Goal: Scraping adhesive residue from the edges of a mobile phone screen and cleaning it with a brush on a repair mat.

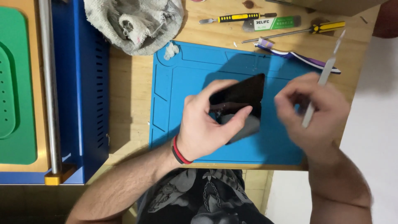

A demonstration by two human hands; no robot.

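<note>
A black smartphone [244,93] lies tilted on a blue silicone work mat [182,83]. My left hand [207,124] grips the phone by its lower edge, thumb and fingers pinched on it, with a red and black band at the wrist. My right hand [313,110] is blurred just right of the phone and is closed on a thin flat metal pry tool [323,76] whose blade points up and to the right. The lower part of the phone is hidden by my left hand.
A grey rag [137,23] lies at the top, with a small white wad [171,50] beside it. Yellow-handled tools [236,18], a screwdriver [306,30] and a purple toothbrush [298,57] lie above the mat. A blue machine [87,83] with a green pad [16,83] stands at left.
</note>
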